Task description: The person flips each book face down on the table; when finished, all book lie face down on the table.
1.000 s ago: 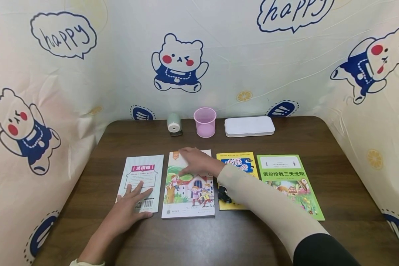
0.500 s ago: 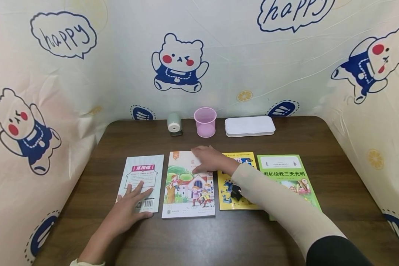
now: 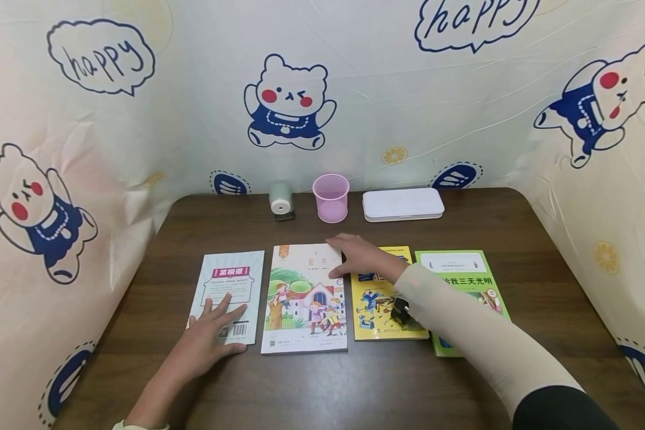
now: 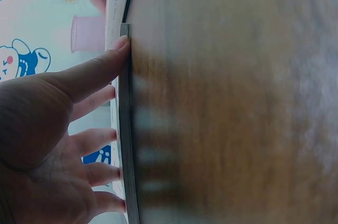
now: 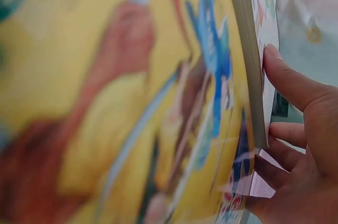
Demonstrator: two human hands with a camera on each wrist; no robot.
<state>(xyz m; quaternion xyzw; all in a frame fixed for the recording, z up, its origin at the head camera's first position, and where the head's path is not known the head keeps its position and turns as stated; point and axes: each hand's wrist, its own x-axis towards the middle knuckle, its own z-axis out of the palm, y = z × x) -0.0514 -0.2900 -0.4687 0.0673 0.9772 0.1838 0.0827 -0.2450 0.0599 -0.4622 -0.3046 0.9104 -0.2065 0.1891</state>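
In the head view my left hand (image 3: 215, 334) rests with spread fingers on the lower part of a pale blue book (image 3: 240, 260). Its thumb touches the edge of that book in the left wrist view. My right hand (image 3: 361, 255) lies across the top right corner of a white illustrated book (image 3: 290, 286) and the top of a yellow book (image 3: 371, 310). The fingers are loosely extended, with the thumb at the white book's right side. A green book (image 3: 451, 263) lies partly under the right forearm. The right wrist view shows the yellow cover (image 5: 127, 102) close up, blurred.
A dark wooden table (image 3: 312, 394) carries everything. Along its back edge stand a small green-and-white device (image 3: 282, 200), a pink cup (image 3: 331, 203) and a white flat case (image 3: 403, 205). Patterned cloth (image 3: 355, 119) hangs behind and at both sides.
My right hand has slid to the right, from the upper middle of the white book to its top right corner, uncovering more of that cover. The left hand stays in place.
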